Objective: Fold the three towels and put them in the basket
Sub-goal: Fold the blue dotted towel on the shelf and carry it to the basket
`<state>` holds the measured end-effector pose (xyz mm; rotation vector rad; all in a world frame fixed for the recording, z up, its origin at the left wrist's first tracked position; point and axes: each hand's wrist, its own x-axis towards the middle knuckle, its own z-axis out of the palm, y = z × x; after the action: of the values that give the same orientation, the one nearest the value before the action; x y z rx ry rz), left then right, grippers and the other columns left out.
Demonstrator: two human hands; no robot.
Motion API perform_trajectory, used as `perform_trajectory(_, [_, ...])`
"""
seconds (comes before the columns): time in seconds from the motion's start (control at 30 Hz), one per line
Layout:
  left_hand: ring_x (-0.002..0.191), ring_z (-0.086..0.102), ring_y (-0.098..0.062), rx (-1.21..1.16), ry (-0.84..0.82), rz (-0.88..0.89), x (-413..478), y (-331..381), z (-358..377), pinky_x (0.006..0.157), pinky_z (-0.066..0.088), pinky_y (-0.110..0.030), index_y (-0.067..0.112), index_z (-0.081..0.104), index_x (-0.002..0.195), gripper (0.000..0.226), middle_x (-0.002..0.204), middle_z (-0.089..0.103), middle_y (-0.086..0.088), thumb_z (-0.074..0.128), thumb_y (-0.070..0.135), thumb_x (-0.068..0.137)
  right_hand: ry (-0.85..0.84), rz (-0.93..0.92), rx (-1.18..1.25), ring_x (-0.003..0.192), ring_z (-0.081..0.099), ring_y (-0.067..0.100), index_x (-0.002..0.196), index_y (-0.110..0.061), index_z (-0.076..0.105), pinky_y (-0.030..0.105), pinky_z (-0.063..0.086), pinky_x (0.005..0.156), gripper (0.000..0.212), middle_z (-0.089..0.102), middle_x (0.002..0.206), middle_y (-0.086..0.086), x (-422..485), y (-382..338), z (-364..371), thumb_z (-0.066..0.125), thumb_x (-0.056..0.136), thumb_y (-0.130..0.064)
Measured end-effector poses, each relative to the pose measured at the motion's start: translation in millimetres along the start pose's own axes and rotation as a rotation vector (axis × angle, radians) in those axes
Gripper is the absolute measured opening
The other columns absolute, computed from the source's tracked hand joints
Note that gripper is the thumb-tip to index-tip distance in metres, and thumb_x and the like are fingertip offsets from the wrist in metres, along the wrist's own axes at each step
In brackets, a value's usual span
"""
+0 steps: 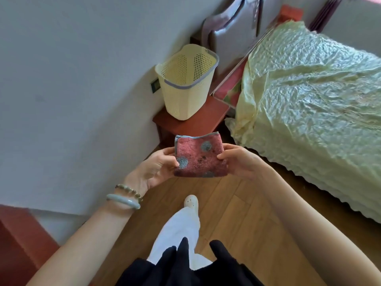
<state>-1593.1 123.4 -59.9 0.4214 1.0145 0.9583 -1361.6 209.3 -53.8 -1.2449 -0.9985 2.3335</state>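
- The red towel (200,156) with grey spots is folded down to a small, thick square. It's held in the air on the person's side of the basket (181,100), well short of it and not over the rim.
- The left hand (158,166) pinches one side edge, thumb on top. The right hand (239,162) pinches the opposite edge the same way. So both hands are closed on the towel, none free.
- I'd say the step here is the drop-off: the fold looks done, it just needs to get into the basket.
- My tip: hold both pinches until the towel is right over the basket's opening, then lower it in flat. Tossing it from here would probably pop the layers open.
- The basket is tall and tapers, so I'd reach down inside before letting go.
- I can't see the basket's bottom, so I can't tell if other towels are in there.
- The basket sits on a reddish stand (198,120) under it, up against the wall. The bed with its green cover (309,100) is off to the basket's right.
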Motion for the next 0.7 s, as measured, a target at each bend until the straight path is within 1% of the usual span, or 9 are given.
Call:
perform_trajectory(0.1, [0.099,0.059,-0.029,0.005,0.013,-0.005,46.6,23.2,10.4,0.09,0.047,-0.041,0.001,0.051,0.125,0.066,0.11,0.058,-0.019,0.054,-0.01,0.06,0.004,-0.016,0.031,0.091,0.067,0.028,0.101,-0.009,0.063,0.039,0.054,0.077,0.04,0.069,0.103,0.013,29.9,-35.6,-29.7,0.061,0.063,0.002])
perform_trajectory(0.17, [0.102,0.055,-0.031,-0.006,0.026,-0.002,78.1,42.8,18.3,0.09,0.046,-0.043,0.0,0.049,0.128,0.068,0.111,0.056,-0.02,0.053,-0.011,0.061,0.019,-0.018,0.028,0.088,0.067,0.028,0.096,-0.009,0.064,0.039,0.054,0.076,0.037,0.069,0.099,0.013,47.5,-64.9,-46.8,0.061,0.062,0.002])
perform_trajectory(0.23, [0.102,0.054,-0.031,-0.017,0.045,0.009,108.4,62.9,27.4,0.087,0.045,-0.042,0.003,0.05,0.125,0.067,0.109,0.056,-0.018,0.054,-0.011,0.06,0.022,-0.022,0.016,0.087,0.068,0.028,0.093,-0.01,0.065,0.038,0.055,0.075,0.034,0.07,0.097,0.012,62.6,-94.9,-63.1,0.06,0.062,0.002])
perform_trajectory(0.33, [0.101,0.054,-0.029,-0.019,0.061,0.02,147.4,90.5,41.5,0.086,0.045,-0.041,0.006,0.052,0.12,0.06,0.104,0.058,-0.015,0.054,-0.013,0.063,0.005,-0.024,0.022,0.094,0.065,0.031,0.102,-0.009,0.064,0.042,0.054,0.082,0.04,0.067,0.106,0.016,85.0,-135.0,-86.5,0.06,0.064,0.003])
perform_trajectory(0.4, [0.096,0.056,-0.027,-0.003,0.08,0.033,170.3,106.1,52.6,0.081,0.046,-0.038,0.008,0.054,0.114,0.05,0.1,0.059,-0.013,0.047,-0.019,0.072,0.0,-0.019,0.015,0.095,0.063,0.031,0.106,-0.008,0.062,0.044,0.053,0.085,0.044,0.064,0.109,0.017,98.6,-158.1,-100.7,0.06,0.064,0.002])
perform_trajectory(0.47, [0.092,0.059,-0.025,0.015,0.095,0.031,191.3,118.2,61.2,0.079,0.048,-0.036,0.008,0.055,0.111,0.048,0.099,0.061,-0.012,0.04,-0.022,0.077,0.005,-0.013,-0.002,0.093,0.063,0.03,0.101,-0.009,0.063,0.044,0.051,0.085,0.04,0.065,0.105,0.015,111.4,-178.4,-115.4,0.06,0.063,0.002])
perform_trajectory(0.53, [0.094,0.06,-0.025,-0.001,0.1,0.027,211.3,129.3,66.9,0.082,0.048,-0.037,0.007,0.055,0.116,0.05,0.103,0.062,-0.013,0.043,-0.021,0.076,0.005,0.0,-0.012,0.094,0.062,0.03,0.096,-0.011,0.062,0.045,0.051,0.085,0.034,0.065,0.101,0.013,125.0,-198.2,-130.1,0.06,0.065,0.003])
perform_trajectory(0.6, [0.1,0.058,-0.029,-0.04,0.114,0.024,233.4,138.1,69.5,0.089,0.046,-0.041,0.005,0.052,0.124,0.058,0.11,0.06,-0.016,0.051,-0.017,0.07,-0.007,0.015,-0.034,0.093,0.062,0.028,0.094,-0.011,0.062,0.044,0.053,0.081,0.028,0.066,0.099,0.011,140.9,-217.7,-145.6,0.056,0.072,0.007])
perform_trajectory(0.7, [0.105,0.056,-0.031,-0.108,0.163,0.028,268.0,150.9,73.5,0.098,0.043,-0.045,0.004,0.049,0.129,0.068,0.114,0.058,-0.018,0.058,-0.009,0.063,-0.075,0.047,-0.085,0.09,0.065,0.025,0.094,-0.011,0.062,0.041,0.055,0.077,0.028,0.067,0.097,0.009,173.2,-249.5,-167.2,0.05,0.078,0.008])
